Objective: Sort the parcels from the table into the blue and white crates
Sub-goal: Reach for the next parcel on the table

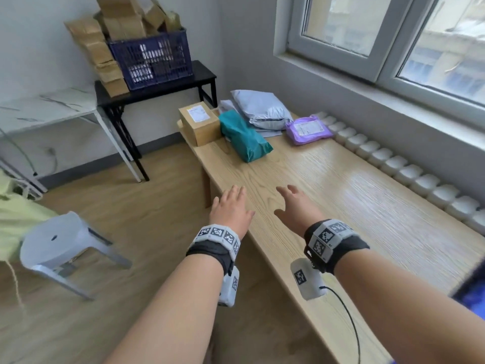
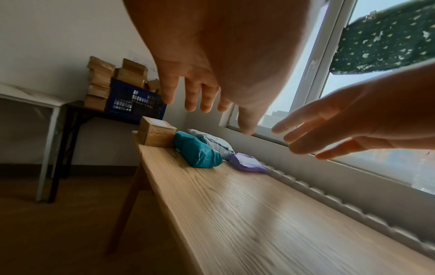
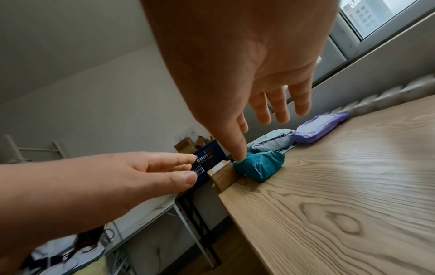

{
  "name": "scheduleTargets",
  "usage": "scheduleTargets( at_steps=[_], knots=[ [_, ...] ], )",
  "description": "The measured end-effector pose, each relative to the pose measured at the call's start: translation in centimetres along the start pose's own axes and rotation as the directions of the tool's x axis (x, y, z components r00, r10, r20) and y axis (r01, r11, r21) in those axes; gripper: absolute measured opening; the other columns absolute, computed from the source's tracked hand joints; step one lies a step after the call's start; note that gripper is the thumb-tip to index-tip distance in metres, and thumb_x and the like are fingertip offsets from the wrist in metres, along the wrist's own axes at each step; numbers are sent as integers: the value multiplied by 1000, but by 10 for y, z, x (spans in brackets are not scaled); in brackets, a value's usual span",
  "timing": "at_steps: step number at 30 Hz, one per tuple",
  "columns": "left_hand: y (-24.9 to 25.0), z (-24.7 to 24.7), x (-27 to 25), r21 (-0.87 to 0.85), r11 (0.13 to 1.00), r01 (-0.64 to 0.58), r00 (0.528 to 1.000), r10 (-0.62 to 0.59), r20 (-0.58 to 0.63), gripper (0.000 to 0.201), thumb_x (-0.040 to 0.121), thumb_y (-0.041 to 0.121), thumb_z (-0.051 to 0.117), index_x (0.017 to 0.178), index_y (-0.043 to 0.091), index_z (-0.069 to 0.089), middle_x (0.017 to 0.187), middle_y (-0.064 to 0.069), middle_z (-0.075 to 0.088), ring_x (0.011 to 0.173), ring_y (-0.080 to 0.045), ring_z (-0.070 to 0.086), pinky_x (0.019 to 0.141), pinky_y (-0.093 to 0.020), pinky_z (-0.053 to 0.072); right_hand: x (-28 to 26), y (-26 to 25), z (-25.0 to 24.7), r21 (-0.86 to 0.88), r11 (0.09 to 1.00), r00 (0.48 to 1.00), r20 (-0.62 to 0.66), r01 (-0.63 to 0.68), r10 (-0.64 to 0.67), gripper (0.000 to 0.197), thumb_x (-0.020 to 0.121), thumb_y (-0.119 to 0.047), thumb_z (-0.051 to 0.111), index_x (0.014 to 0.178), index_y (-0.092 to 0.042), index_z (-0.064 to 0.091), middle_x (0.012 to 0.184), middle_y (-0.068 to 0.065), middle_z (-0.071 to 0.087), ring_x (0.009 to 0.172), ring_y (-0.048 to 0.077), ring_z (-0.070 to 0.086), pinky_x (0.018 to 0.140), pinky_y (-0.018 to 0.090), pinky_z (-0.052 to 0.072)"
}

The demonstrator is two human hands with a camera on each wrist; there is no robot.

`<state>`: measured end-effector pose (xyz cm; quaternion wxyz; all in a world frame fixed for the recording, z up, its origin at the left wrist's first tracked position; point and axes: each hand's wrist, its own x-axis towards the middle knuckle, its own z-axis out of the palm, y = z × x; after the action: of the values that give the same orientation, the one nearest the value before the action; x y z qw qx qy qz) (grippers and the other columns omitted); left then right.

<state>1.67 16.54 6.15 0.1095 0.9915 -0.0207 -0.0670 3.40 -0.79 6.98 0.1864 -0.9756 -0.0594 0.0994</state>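
Note:
Several parcels lie at the far end of the wooden table: a cardboard box, a teal bag, grey mailers and a purple mailer. A blue crate piled with cardboard boxes stands on a black side table beyond. My left hand and right hand hover above the table's near part, both empty with fingers spread, well short of the parcels. In the left wrist view the teal bag and box lie ahead of the fingers. No white crate is in view.
A white plastic stool stands on the floor to the left. A marble-top table sits beside the black one. A white radiator runs along the wall under the window, right behind the wooden table.

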Motion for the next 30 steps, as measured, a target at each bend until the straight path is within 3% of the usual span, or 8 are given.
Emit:
scheduleTargets(
  at_steps=[9,16,22,30],
  knots=[
    [-97,-36,128,72,986,-153,984,145,104,69,102,46,38,157,18,8,165,-3,6,152,-20,7,123,-43,12,108,-70,14,68,977,975,-73,-204,209,65,95,-30,58,153,-24,28,159,5,28,143,25,31,114,40,35],
    [-126,-37,208,36,980,-197,972,190,139,67,103,45,38,157,17,11,165,-4,10,151,-22,10,123,-41,13,166,-84,18,127,953,958,-39,-276,283,64,95,-29,59,152,-21,30,156,6,31,141,25,35,114,39,34],
    [-143,-44,278,22,989,-147,986,145,87,64,103,42,40,156,17,15,164,-4,13,150,-22,13,122,-42,16,251,-89,1,115,971,973,-75,-211,220,63,94,-28,61,150,-17,35,149,8,40,135,26,41,111,36,36],
    [-196,-67,355,-52,998,-43,999,43,-2,58,103,35,41,154,15,22,162,-5,20,149,-22,18,121,-40,19,351,-128,-2,136,980,987,-43,-148,155,61,95,-29,58,150,-19,34,148,6,41,136,26,39,109,40,38]
  ],
)
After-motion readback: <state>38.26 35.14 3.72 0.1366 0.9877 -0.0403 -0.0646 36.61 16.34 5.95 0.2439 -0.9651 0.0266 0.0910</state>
